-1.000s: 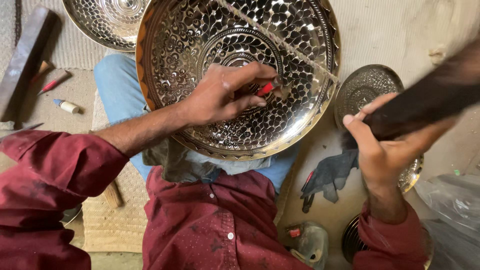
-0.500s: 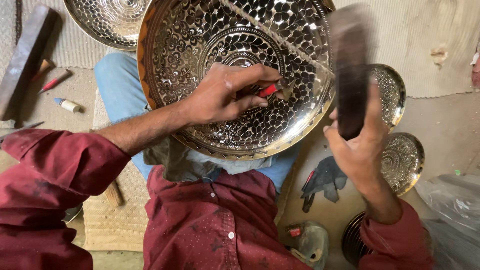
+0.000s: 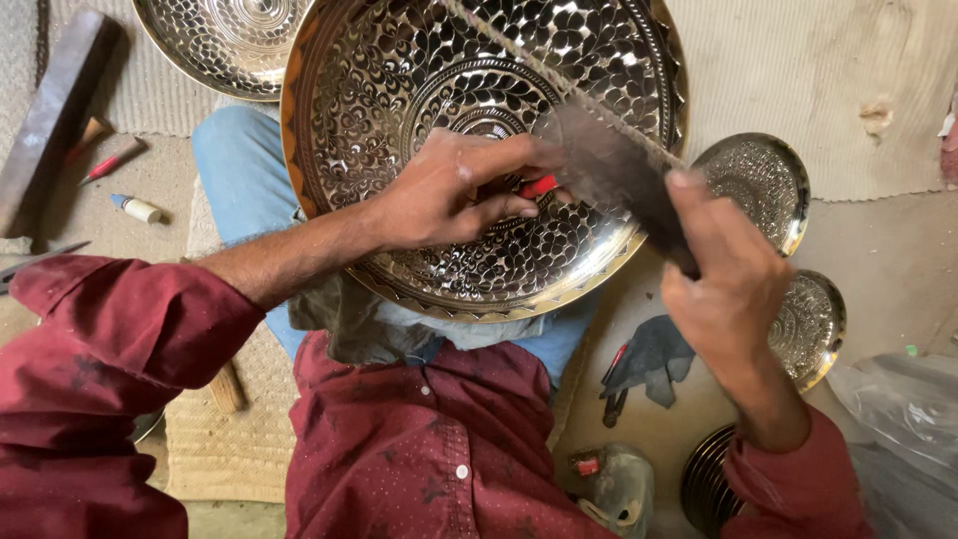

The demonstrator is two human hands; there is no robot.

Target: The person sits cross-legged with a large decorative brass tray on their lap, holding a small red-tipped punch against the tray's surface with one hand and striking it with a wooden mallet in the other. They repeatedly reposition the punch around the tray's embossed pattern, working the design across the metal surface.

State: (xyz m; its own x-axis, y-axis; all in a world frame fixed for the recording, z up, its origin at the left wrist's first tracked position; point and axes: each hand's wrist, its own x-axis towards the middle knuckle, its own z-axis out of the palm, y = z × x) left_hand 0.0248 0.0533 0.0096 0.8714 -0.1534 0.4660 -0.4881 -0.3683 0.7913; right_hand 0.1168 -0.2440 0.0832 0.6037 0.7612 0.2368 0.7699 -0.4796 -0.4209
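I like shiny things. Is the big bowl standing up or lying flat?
Tipped up. The big bowl leans on the person's lap, its patterned inside facing the camera, with the left hand pressed against it.

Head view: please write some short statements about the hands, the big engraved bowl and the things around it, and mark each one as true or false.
1. The left hand rests inside the large engraved metal bowl and holds a red-handled tool. True.
2. The right hand is empty. False: it grips a dark mallet, blurred, over the bowl.
3. Two smaller engraved dishes lie to the right of the bowl. True.
4. The person wears a blue shirt. False: the shirt is dark red.
5. The dark glove is worn on the right hand. False: it lies on the floor below the bowl.
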